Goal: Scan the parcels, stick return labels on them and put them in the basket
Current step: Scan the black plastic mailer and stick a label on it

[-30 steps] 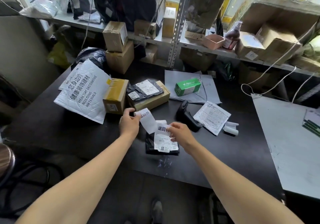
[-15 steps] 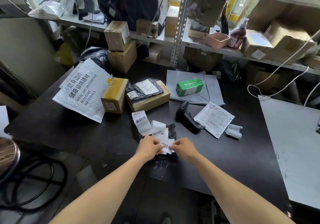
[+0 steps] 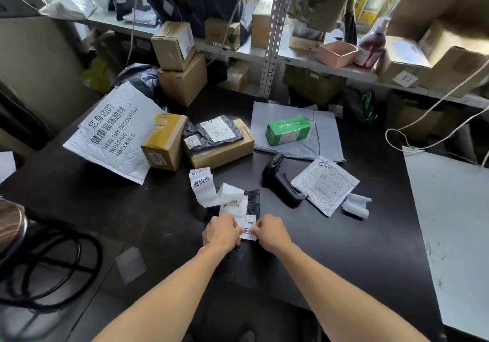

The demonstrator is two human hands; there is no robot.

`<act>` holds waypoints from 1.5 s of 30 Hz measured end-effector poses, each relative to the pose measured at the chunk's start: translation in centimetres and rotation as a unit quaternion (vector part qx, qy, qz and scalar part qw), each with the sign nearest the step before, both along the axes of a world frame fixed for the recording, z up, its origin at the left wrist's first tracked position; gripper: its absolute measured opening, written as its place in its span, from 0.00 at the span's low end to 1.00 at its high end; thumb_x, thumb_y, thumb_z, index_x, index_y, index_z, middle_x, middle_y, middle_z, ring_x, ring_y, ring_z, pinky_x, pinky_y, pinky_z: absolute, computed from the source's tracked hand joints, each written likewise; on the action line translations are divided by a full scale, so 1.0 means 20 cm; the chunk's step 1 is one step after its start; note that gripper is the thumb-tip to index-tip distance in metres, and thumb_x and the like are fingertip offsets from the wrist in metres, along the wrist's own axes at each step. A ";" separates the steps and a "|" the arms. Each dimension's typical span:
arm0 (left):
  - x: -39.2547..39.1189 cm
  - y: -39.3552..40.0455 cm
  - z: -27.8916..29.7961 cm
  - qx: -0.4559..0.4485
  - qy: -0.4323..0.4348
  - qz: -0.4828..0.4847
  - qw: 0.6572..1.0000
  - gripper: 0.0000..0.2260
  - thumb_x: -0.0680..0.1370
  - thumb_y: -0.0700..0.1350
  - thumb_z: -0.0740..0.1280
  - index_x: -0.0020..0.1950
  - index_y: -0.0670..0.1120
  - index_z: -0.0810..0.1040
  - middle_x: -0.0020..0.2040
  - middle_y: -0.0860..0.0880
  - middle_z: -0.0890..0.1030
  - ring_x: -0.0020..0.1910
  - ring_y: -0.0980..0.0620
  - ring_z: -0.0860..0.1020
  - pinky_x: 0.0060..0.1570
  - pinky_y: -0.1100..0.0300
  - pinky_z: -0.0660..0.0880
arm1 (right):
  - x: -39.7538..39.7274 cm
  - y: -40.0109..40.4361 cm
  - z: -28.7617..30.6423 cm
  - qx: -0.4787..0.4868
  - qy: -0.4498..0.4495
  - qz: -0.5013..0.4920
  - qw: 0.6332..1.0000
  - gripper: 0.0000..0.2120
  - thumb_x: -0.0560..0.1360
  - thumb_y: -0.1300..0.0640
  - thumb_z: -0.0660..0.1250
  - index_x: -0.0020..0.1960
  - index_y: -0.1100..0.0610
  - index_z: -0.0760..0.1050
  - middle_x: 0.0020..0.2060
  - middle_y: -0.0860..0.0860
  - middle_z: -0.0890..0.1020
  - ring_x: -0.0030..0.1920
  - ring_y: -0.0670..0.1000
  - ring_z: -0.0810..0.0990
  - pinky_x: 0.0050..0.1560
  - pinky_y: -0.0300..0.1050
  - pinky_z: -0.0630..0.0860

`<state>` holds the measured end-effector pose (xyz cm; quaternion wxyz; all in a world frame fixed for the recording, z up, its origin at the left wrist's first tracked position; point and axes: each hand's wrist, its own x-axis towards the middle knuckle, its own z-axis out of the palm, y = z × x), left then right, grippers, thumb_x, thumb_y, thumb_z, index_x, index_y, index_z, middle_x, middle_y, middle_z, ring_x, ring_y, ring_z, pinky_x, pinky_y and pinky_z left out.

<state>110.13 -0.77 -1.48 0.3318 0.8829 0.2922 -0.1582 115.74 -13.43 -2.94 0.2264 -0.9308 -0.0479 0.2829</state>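
Observation:
A small black parcel bag point(image 3: 253, 200) lies at the near edge of the black table point(image 3: 344, 235). A white shipping label point(image 3: 232, 205) covers part of it. My left hand point(image 3: 221, 231) and my right hand point(image 3: 271, 231) both pinch a small white return label point(image 3: 248, 231) over the bag's near end. A strip of return labels point(image 3: 201, 186) curls on the table just left of the bag. The black handheld scanner point(image 3: 280, 180) lies to the right of the bag.
Several parcels wait behind: a white padded mailer point(image 3: 113, 135), a taped brown box point(image 3: 164, 141), a flat box with a black bag on top point(image 3: 219, 141), a green box point(image 3: 288, 129) on grey mailers, a silver mailer point(image 3: 324, 184). Shelves with boxes stand at the back. A white table point(image 3: 455, 222) is at the right.
My hands dropped the label strip on the table and came together at the near end of the black bag, where they now pinch one small label.

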 end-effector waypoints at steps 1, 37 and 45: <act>0.00 0.00 -0.01 0.007 0.006 0.002 1.000 0.06 0.76 0.50 0.68 0.41 0.49 0.77 0.28 0.54 0.82 0.37 0.54 0.82 0.47 0.55 0.80 | 0.01 -0.01 -0.01 -0.015 -0.002 -0.003 1.000 0.15 0.75 0.53 0.67 0.35 0.57 0.67 0.41 0.59 0.77 0.41 0.57 0.75 0.40 0.44 0.69; 0.02 0.09 -0.04 -0.115 -0.116 -0.041 0.986 0.15 0.74 0.56 0.73 0.41 0.49 0.71 0.45 0.49 0.79 0.48 0.46 0.76 0.48 0.52 0.72 | -0.22 0.09 0.12 0.385 0.136 -0.421 0.810 0.06 0.77 0.66 0.66 0.53 0.64 0.80 0.43 0.56 0.84 0.42 0.51 0.83 0.39 0.39 0.79; -0.01 0.13 -0.04 -0.185 -0.146 -0.077 0.969 0.08 0.76 0.41 0.70 0.39 0.52 0.78 0.37 0.52 0.81 0.38 0.52 0.79 0.47 0.52 0.77 | -0.28 0.13 0.07 0.471 0.158 -0.500 0.709 0.11 0.78 0.71 0.64 0.59 0.64 0.71 0.49 0.61 0.81 0.46 0.54 0.82 0.40 0.43 0.81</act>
